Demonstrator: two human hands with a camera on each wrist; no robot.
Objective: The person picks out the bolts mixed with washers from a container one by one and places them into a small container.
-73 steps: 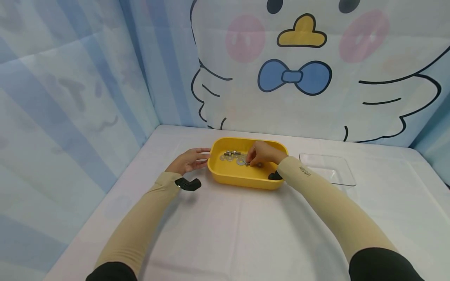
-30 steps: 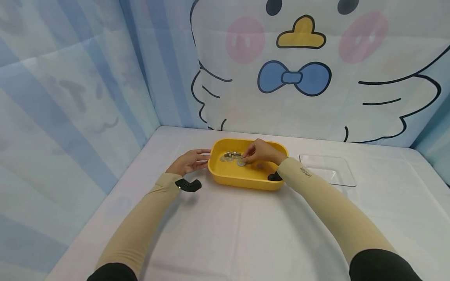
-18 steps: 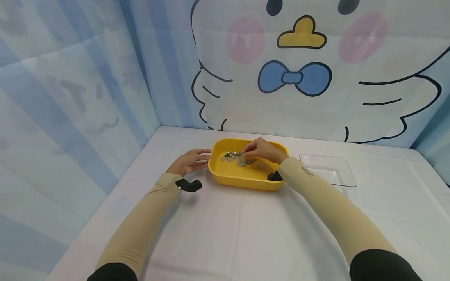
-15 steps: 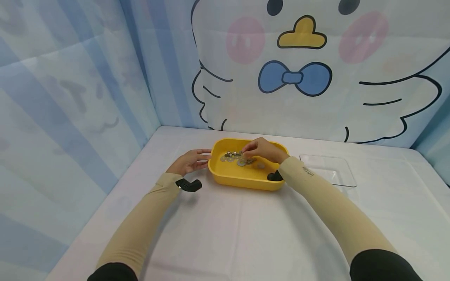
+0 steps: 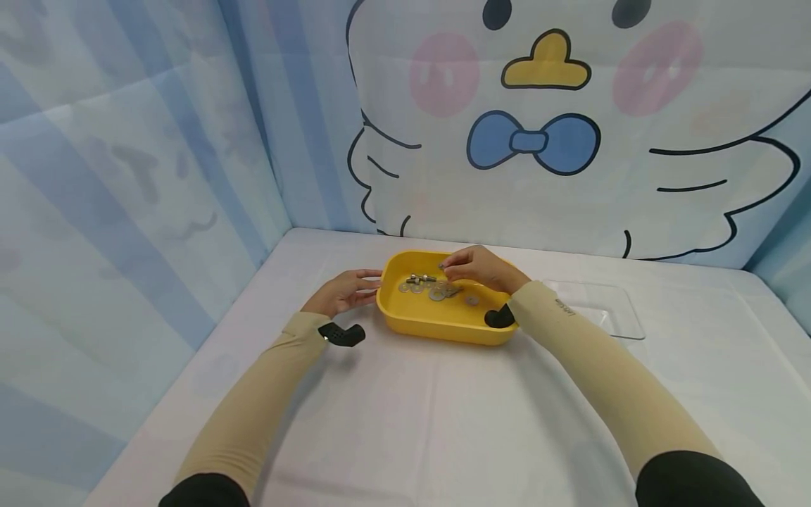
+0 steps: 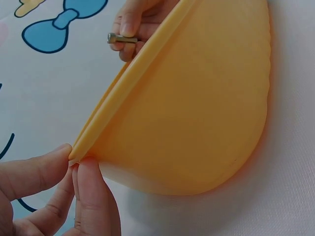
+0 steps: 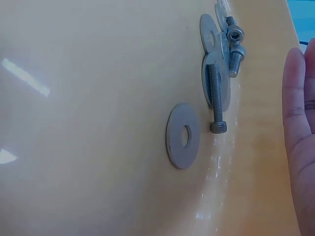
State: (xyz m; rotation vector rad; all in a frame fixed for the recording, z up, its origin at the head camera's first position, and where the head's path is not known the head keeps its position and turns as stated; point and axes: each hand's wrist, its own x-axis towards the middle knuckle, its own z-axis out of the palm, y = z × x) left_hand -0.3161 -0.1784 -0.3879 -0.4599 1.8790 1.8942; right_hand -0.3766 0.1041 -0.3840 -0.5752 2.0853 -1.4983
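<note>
My left hand [image 5: 342, 292] pinches the left rim of a yellow plastic tray [image 6: 187, 113] between thumb and fingers. Above the tray's far side, my right hand [image 5: 484, 269] pinches a small socket-head bolt [image 6: 122, 39], whose head sticks out past the fingertips in the left wrist view. On the tray floor lie several flat washers [image 5: 437, 295] and a few bolts [image 5: 420, 279], grouped left of centre. The right wrist view shows one washer [image 7: 182, 136] apart from the rest and a longer bolt [image 7: 216, 98] resting across another washer. Only the edge of the right hand shows there.
A clear shallow plastic tray [image 5: 624, 313] stands to the right of the yellow one, partly behind the right sleeve. White cloth covers the table [image 5: 380, 415]. A printed curtain [image 5: 532, 204] hangs along the back edge, and another runs down the left side.
My right hand has risen from among the washers and shifted slightly right, now with a bolt at its fingertips. The washers it covered show again. My left hand stays at the rim.
</note>
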